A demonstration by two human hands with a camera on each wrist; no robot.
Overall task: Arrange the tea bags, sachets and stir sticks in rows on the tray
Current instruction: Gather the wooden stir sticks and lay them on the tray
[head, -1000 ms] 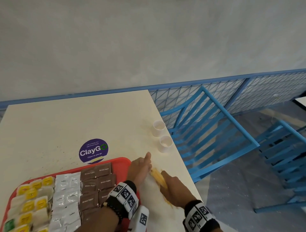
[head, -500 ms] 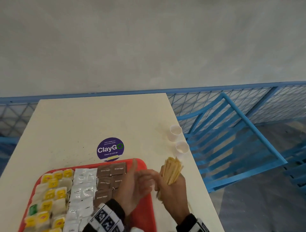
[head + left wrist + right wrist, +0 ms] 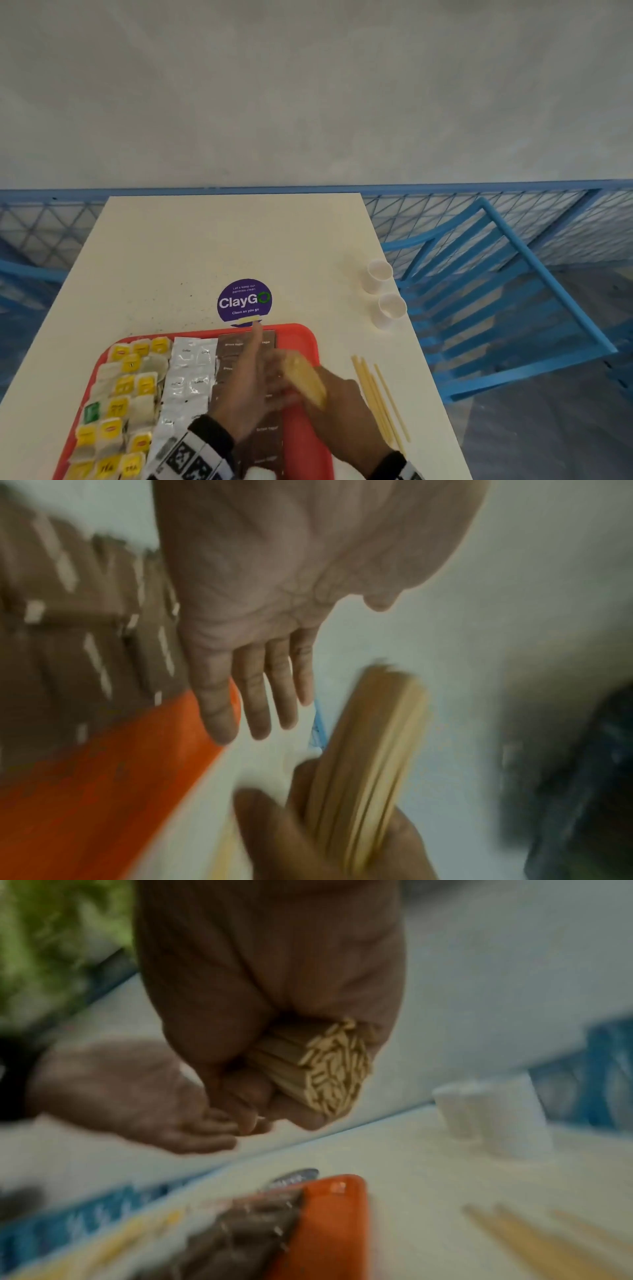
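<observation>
A red tray point(image 3: 303, 337) at the table's near edge holds rows of yellow-tagged tea bags point(image 3: 120, 394), white sachets point(image 3: 186, 373) and brown sugar sachets point(image 3: 233, 344). My right hand point(image 3: 337, 404) grips a thick bundle of wooden stir sticks point(image 3: 305, 378) over the tray's bare right strip; their cut ends point(image 3: 334, 1069) show in the right wrist view. My left hand point(image 3: 246, 380) hovers beside the bundle with straight fingers point(image 3: 253, 696), palm turned toward it, holding nothing. Several loose stir sticks point(image 3: 376, 401) lie on the table right of the tray.
Two white paper cups point(image 3: 378, 274) point(image 3: 390, 308) stand near the table's right edge. A purple ClayGo sticker point(image 3: 245, 301) sits just beyond the tray. A blue chair point(image 3: 496, 291) and blue mesh railing point(image 3: 445, 212) stand right of the table.
My right hand has tipped the stick bundle from upright to slanting and carried it left over the tray. A few sticks now lie on the table. My left hand stays open beside it.
</observation>
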